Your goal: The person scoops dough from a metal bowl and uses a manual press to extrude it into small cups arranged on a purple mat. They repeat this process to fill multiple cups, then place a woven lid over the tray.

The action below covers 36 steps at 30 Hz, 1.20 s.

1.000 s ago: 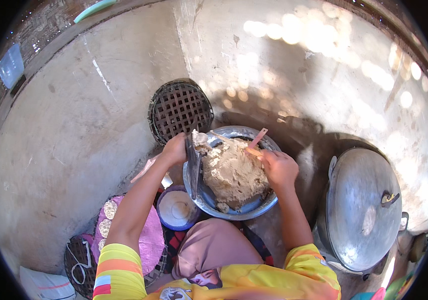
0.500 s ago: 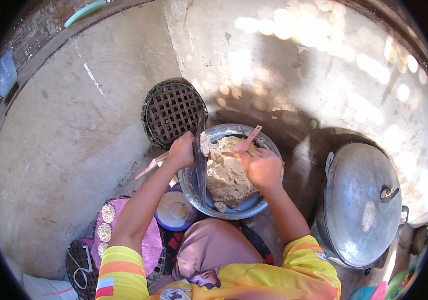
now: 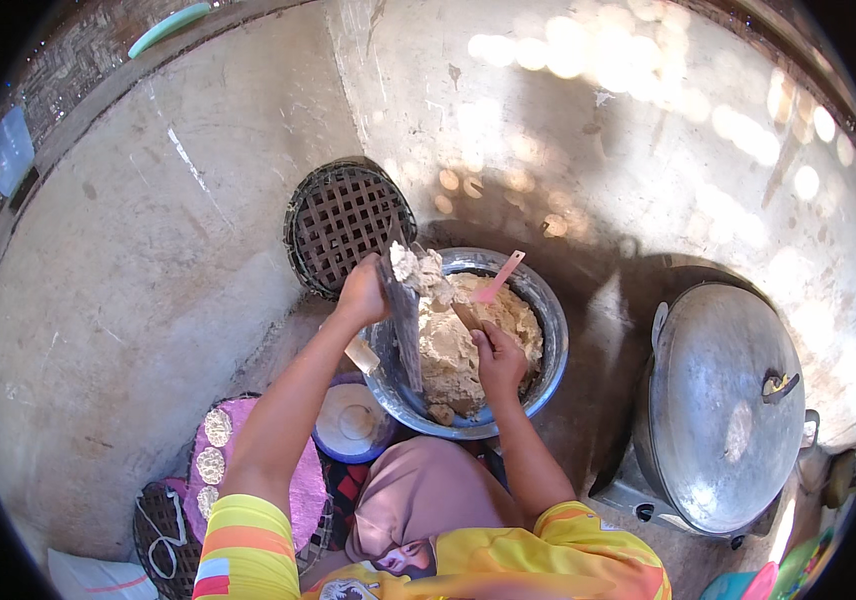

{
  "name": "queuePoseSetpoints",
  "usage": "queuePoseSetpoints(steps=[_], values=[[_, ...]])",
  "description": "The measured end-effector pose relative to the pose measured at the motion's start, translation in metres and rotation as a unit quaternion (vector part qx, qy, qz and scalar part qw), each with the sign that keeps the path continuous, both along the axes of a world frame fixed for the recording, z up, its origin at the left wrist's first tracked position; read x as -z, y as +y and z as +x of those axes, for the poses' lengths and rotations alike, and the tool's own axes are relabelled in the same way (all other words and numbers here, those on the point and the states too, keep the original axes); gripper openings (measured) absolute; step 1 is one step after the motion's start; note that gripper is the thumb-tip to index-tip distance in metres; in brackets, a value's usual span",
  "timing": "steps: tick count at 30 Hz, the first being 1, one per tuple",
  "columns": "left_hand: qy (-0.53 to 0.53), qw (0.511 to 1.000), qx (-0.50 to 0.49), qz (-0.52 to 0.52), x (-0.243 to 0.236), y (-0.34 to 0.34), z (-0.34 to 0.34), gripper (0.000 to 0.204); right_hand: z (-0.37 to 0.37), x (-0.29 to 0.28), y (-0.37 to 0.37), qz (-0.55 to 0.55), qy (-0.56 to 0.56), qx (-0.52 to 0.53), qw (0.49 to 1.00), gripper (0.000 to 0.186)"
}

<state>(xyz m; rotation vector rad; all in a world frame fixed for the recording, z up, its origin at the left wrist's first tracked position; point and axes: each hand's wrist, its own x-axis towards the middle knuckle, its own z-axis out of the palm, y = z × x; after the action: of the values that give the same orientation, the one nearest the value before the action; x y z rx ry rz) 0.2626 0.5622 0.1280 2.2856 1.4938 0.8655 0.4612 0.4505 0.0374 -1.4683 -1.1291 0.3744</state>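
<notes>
A round metal basin [image 3: 551, 320] holds a pale dough [image 3: 478, 350], heaped, coarse and lumpy. The left hand [image 3: 363, 290] grips a dark flat board [image 3: 406, 330] tilted over the basin's left side (its far face, like most of the gripping fingers, is hidden), with sticky clumps near its top. The right hand [image 3: 501, 360] pinches a wooden paddle [image 3: 467, 316], its tip unclear against dough. A pink handle [image 3: 501, 276] stands up, lower end buried.
</notes>
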Motion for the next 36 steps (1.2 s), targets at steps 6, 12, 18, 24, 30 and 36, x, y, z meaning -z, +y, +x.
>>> queuePoseSetpoints(steps=[6, 12, 18, 24, 30, 36], values=[[0.105, 0.993, -0.039, -0.033, -0.003, -0.008, 0.01, 0.033, -0.004, 0.001, 0.006, 0.054, -0.102, -0.008, 0.993, 0.017], [0.084, 0.99, -0.097, -0.066, 0.012, 0.017, 0.001, 0.034, -0.001, 0.009, -0.005, 0.09, -0.11, -0.025, 0.99, 0.018], [-0.105, 0.973, 0.022, -0.206, -0.009, 0.004, -0.005, 0.044, 0.023, 0.013, 0.01, 0.075, -0.072, -0.011, 0.995, 0.018], [-0.154, 0.961, 0.06, -0.223, 0.001, 0.006, 0.005, 0.038, 0.018, 0.006, 0.02, 0.106, -0.121, -0.052, 0.986, 0.018], [-0.27, 0.941, -0.001, -0.202, -0.009, 0.016, -0.022, 0.03, 0.04, -0.004, 0.007, 0.112, -0.072, -0.143, 0.981, 0.017], [-0.405, 0.878, 0.162, -0.198, -0.085, -0.032, -0.052, 0.018, 0.05, -0.022, 0.012, -0.073, -0.322, -0.166, 0.929, 0.019]])
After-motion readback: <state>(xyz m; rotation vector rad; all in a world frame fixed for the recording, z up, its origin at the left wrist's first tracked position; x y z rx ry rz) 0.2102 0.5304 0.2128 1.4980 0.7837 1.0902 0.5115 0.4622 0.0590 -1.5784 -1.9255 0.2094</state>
